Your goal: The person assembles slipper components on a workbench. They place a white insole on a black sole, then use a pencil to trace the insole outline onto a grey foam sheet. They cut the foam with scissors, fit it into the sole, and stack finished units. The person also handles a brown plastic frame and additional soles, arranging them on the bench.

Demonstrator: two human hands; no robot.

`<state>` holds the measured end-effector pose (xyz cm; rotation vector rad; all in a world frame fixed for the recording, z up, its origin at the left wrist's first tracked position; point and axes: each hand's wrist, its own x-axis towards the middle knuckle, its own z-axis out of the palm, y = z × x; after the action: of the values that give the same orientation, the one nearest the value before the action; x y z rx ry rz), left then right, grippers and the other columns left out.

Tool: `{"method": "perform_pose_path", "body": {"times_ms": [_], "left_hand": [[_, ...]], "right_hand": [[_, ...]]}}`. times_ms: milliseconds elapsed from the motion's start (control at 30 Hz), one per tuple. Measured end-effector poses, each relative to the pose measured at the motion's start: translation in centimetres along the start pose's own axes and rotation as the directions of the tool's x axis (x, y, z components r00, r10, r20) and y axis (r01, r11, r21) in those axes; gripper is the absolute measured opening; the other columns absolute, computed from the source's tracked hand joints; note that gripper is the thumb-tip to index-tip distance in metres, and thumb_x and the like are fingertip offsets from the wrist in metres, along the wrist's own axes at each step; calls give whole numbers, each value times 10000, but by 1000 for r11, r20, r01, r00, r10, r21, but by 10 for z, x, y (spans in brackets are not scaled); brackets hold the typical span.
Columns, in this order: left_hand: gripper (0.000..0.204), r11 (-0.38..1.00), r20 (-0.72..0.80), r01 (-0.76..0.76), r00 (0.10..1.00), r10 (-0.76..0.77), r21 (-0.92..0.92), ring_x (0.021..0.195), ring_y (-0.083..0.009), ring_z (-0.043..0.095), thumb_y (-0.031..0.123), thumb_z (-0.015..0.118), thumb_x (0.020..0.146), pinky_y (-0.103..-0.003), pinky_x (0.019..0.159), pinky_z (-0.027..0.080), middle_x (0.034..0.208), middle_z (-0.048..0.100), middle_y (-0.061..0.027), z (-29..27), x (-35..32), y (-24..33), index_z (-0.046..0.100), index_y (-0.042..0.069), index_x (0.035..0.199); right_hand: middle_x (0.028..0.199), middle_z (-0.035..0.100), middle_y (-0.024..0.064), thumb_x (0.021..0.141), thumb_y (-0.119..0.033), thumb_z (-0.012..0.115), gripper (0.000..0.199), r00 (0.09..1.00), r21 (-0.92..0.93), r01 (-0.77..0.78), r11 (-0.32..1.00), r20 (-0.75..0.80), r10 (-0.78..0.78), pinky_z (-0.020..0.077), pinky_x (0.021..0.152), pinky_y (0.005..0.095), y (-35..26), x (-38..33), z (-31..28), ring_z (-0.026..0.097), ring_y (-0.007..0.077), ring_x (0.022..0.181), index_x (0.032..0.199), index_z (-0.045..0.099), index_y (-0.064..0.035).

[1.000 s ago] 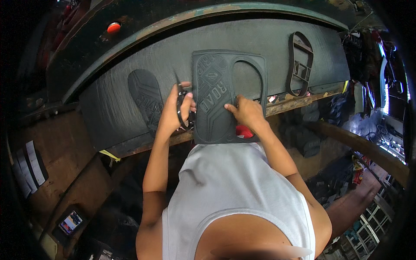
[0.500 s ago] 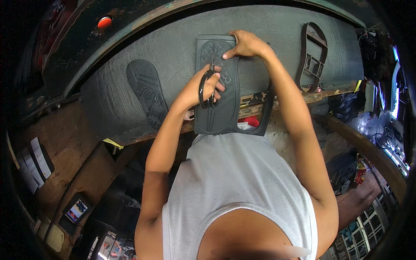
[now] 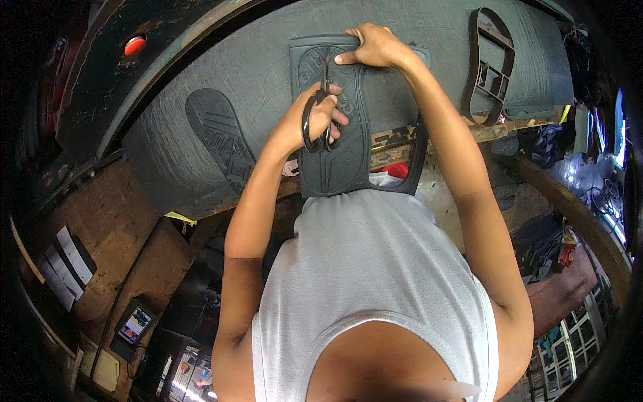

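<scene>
A pair of black-handled scissors (image 3: 309,124) is in my left hand (image 3: 309,119), fingers through the loops. Its blades point away from me over a dark grey rubber sheet (image 3: 333,161) embossed with a shoe-sole outline. Thumb on top, my right hand (image 3: 376,47) grips the sheet's far edge. A sole-shaped opening is cut through the sheet's right part, and its near edge rests against my shirt. To the left, a loose dark rubber sole (image 3: 218,130) lies on the worktop (image 3: 268,37). A brown sole-shaped cutting die (image 3: 474,74) lies at the right.
A dark machine frame with a red button (image 3: 134,45) rises at the far left. Pale strips (image 3: 74,254) and a phone-like screen (image 3: 136,323) lie on a brown surface at lower left. A yellow ribbon (image 3: 180,218) hangs at the worktop's near left corner.
The view has shifted slightly. The scissors have turned in my left hand, so their blades now show more plainly over the sheet. My right hand keeps its hold on the far edge.
</scene>
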<state>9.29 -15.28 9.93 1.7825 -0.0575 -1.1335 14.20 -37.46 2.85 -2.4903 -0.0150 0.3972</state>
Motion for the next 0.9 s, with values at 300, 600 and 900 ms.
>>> {"method": "perform_pose_path", "body": {"times_ms": [300,600,900], "left_hand": [[404,1000,10,-3,1000,3,-6,615,-161,667,217,418,1058,-272,533,500,886,739,-157,1,3,-6,499,-6,1384],[450,1000,80,26,996,-25,-13,649,-201,684,218,411,1029,-313,569,536,922,731,-220,-5,2,5,478,-62,1375],[474,997,159,80,984,-80,9,712,-214,701,239,406,1047,-311,583,542,930,746,-210,-18,35,33,485,-79,1389]], "right_hand": [[1227,692,246,672,-561,859,909,998,14,-36,999,55,35,364,1111,510,4,4,2,646,364,1210,1345,632,6],[1154,728,201,681,-553,850,781,992,1,37,999,-117,-37,408,1070,464,2,-9,8,679,337,1136,1251,705,-38],[1145,737,161,736,-387,867,552,930,126,222,967,-325,-171,439,1025,416,12,-17,17,693,313,1026,1119,740,-11]]}}
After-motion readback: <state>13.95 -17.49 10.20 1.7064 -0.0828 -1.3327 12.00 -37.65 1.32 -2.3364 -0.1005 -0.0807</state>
